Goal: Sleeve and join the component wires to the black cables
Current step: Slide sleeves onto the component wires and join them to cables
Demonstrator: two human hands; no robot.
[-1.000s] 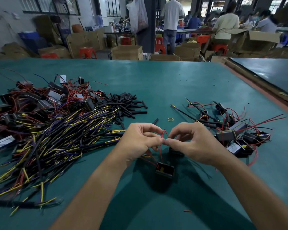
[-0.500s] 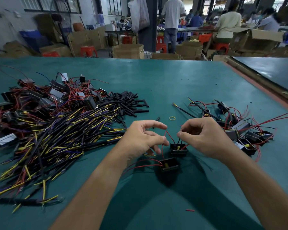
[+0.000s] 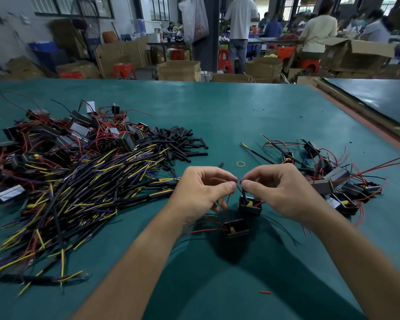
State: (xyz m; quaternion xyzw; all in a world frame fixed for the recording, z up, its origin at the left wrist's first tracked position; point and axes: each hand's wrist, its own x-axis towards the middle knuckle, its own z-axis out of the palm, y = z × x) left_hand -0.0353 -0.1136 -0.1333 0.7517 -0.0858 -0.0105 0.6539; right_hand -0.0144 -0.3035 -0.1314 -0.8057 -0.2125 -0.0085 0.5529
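Green table (image 3: 240, 107), cable heap (image 3: 79, 192), black sleeves (image 3: 178, 144), rubber band (image 3: 240, 163)

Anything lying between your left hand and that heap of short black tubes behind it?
Nothing in the way: only a strip of bare mat and one stray tube separate the left hand, which pinches a red wire, from the heap.
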